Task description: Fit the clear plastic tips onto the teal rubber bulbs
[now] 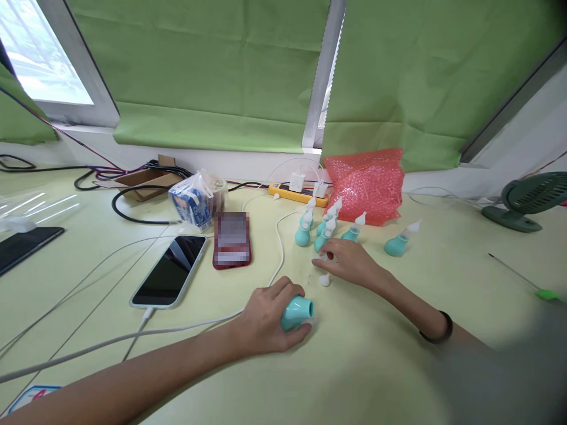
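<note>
left hand: (pixel 274 316) closed around a teal bulb (pixel 296 313), its open mouth facing right; a clear piece shows partly by the thumb.
right hand: (pixel 349 260) reaching in from the right, fingers narrowed near a pale piece; cannot tell whether it is gripped.
teal bulb: in the left hand, low over the surface (pixel 367 366), nearer the wearer than the other bulbs.
small white tip: (pixel 325 280) lying on the surface, just below the right hand.
standing bulbs: (pixel 302 237) teal with white tips, clustered behind the right hand.
separate bulb: (pixel 396 245) tilted to the right, apart from the cluster.
bubble-wrap bag: (pixel 365 188) red, behind the bulbs, against the blind side.
power strip: (pixel 280 191) yellow, left of the bag, with white chargers (pixel 296 182) plugged in.
phones: pale-cased phone (pixel 170 271) with a cable in its near end; red-cased phone (pixel 231 239) beside it.
far right: green fan (pixel 531 200); nearer, a thin rod with a green handle (pixel 548 294).
</note>
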The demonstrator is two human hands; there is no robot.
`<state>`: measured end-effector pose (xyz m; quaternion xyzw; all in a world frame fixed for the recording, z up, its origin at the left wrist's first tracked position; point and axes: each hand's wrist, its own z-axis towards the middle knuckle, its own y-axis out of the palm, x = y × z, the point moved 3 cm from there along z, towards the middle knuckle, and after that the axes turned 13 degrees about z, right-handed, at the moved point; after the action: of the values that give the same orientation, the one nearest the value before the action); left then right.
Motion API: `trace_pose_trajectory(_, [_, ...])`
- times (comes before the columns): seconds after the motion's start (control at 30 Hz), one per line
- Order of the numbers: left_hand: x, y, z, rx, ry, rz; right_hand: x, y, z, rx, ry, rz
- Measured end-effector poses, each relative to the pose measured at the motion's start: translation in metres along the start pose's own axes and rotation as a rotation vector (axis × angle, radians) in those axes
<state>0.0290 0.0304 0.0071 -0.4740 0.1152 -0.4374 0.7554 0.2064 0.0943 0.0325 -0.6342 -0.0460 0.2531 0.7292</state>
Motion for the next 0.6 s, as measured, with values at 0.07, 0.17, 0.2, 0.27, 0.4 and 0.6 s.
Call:
trace_pose_trajectory(0.07, [-0.001, 0.001, -0.001, 0.012, -0.017, -0.026, -0.001, 0.000, -0.001, 0.083, -0.042, -0.016])
trace_pose_trajectory(0.17, [-0.004, -0.001, -0.001, 0.090, -0.066, -0.148, -0.016, -0.009, -0.009, 0.275, -0.191, 0.055])
trace_pose_trajectory(0.2, [-0.006, -0.002, -0.001, 0.131, -0.109, -0.198, -0.024, -0.012, -0.014, 0.295, -0.260, 0.114])
trace_pose_trajectory(0.27, [-0.010, -0.004, 0.000, 0.218, -0.227, -0.287, -0.042, -0.014, -0.022, 0.219, -0.388, 0.246])
trace_pose_trajectory(0.4, [-0.015, -0.005, 0.000, 0.298, -0.410, -0.404, -0.067, -0.003, -0.033, -0.004, -0.437, 0.266])
trace_pose_trajectory(0.6, [-0.017, -0.003, 0.001, 0.263, -0.542, -0.514, -0.070, 0.023, -0.036, 0.041, -0.451, 0.191])
